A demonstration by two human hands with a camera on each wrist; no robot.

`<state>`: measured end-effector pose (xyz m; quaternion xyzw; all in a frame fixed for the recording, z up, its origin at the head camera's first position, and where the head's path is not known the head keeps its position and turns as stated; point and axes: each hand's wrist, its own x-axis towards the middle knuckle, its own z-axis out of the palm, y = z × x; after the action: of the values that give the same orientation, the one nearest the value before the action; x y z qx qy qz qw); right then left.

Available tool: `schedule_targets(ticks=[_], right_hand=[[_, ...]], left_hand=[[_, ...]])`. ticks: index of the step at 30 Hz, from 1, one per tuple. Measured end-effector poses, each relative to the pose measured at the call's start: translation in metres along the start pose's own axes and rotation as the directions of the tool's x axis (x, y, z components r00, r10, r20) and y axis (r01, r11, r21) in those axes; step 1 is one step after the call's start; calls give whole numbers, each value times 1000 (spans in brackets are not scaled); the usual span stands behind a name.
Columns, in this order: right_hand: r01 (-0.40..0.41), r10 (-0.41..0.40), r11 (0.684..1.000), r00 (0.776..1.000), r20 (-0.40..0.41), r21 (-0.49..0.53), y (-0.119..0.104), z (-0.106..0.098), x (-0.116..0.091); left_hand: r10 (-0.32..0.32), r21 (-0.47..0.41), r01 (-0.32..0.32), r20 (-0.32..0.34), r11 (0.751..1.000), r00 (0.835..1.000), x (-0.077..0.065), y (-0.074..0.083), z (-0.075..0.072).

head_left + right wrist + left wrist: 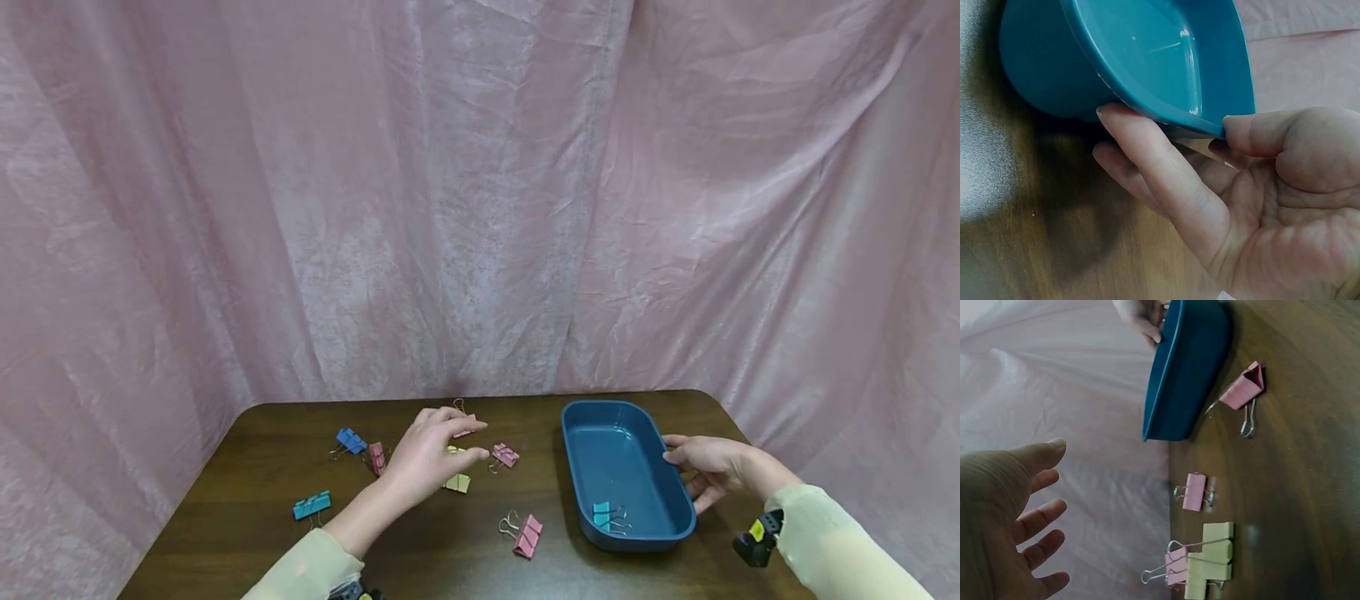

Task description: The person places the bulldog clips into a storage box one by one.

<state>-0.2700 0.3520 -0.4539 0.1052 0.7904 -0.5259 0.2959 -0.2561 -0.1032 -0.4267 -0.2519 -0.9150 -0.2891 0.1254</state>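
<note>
My left hand (429,450) is held above the table with its fingers apart and holds nothing. Beyond and below it lie yellow binder clips (1209,550) beside a pink binder clip (1177,565). A smaller pink binder clip (506,455) lies just right of the left hand, and a larger pink one (528,537) sits nearer me. On the right, my right hand (714,468) grips the side of a blue plastic tray (576,467), thumb (1250,132) at the rim and fingers against the outer wall. Inside the tray is a teal binder clip (602,516).
Left of the left hand lie a blue binder clip (351,441), a red binder clip (377,457) and a teal binder clip (312,505). The brown wooden table (247,483) ends at a pink curtain (450,208) behind it.
</note>
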Motion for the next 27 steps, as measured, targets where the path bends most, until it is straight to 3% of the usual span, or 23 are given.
schedule_targets(ticks=[14,27], right_hand=[[-3,3,1000,1000,6,8,1,3,1],[9,-9,1000,1000,-4,5,1,1,0]], left_hand=[[-86,-122,96,83,988,993,-38,-12,24],[-97,-114,109,103,988,990,-43,-6,38]])
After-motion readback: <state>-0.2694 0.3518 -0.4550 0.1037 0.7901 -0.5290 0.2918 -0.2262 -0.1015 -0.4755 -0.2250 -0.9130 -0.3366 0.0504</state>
